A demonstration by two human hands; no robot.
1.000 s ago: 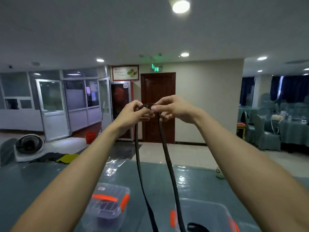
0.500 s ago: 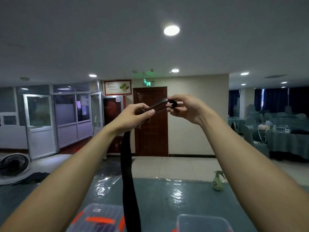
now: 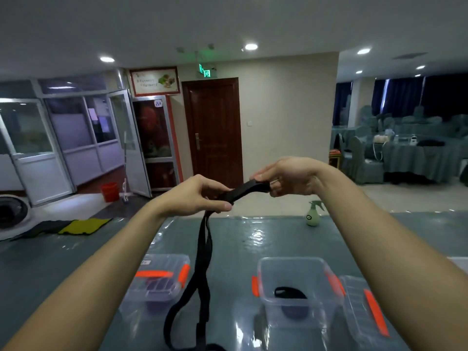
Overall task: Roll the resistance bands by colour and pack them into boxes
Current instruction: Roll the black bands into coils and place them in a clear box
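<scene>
Both hands point(image 3: 243, 191) pinch black band point(image 3: 202, 252) above open box point(image 3: 296, 287)

On my table point(image 3: 76, 269) I had the lidded box point(image 3: 158, 279) left, the open box point(image 3: 296, 274) right with a rolled band point(image 3: 290, 292) inside, and the spray bottle point(image 3: 312, 214) behind.

Matt black band point(image 3: 202, 264), clear glossy plastic boxes point(image 3: 298, 290), shiny film-covered table point(image 3: 253, 236).

Blk band point(image 3: 202, 249), clear boxes point(image 3: 296, 271) w/ orange clips point(image 3: 184, 274), teal table cover point(image 3: 76, 262), pale-green spray bottle point(image 3: 312, 217), red bucket point(image 3: 109, 191).
</scene>
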